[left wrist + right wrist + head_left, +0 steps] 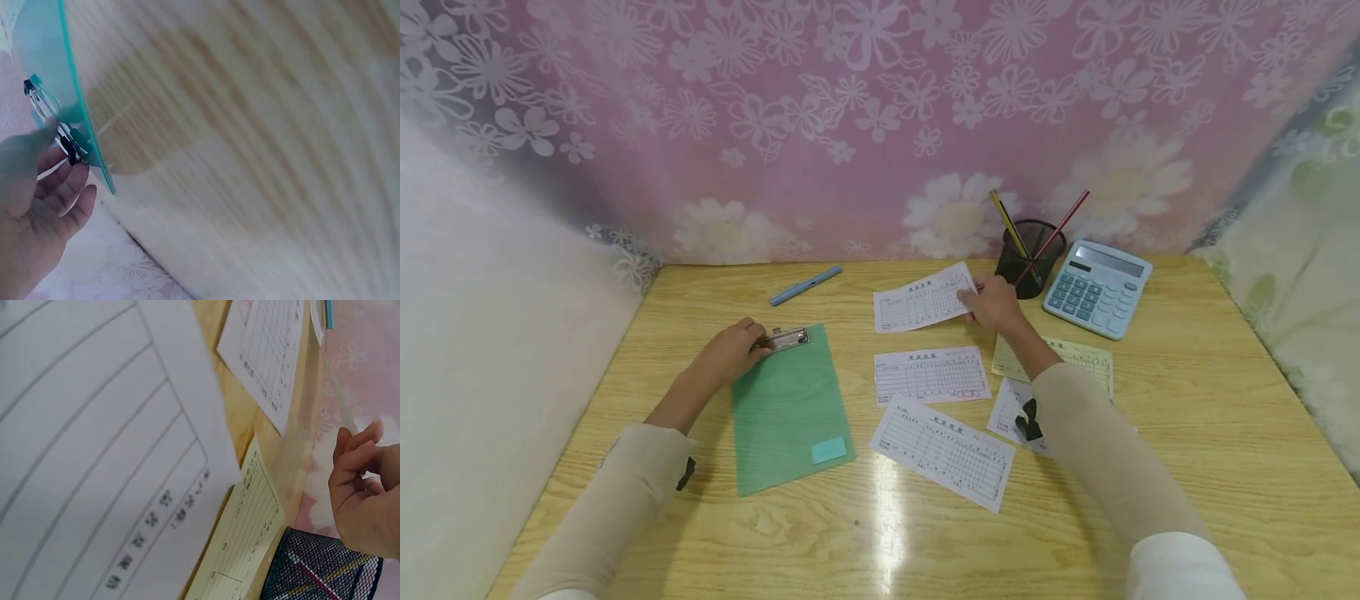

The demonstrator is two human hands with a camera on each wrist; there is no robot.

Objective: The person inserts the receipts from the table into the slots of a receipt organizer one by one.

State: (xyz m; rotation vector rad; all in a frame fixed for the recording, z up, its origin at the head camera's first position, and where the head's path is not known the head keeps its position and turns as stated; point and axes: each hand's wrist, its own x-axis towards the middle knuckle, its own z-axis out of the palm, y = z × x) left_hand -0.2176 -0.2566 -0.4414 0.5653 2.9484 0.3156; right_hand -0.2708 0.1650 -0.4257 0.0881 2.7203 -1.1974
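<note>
A green clipboard with a small blue sticky note lies at the left of the table. My left hand pinches the metal clip at its top edge; in the left wrist view the thumb is over the clip and the fingers curl below it. With thumb and fingers, my right hand pinches the right end of a white printed form, tilted near the back of the table. In the right wrist view, that sheet shows nearly edge-on beside the hand.
Two white forms lie between the hands. Under the right forearm are a yellow form and another white one. Behind stand a mesh pencil cup and a blue calculator. A blue pen lies behind the clipboard.
</note>
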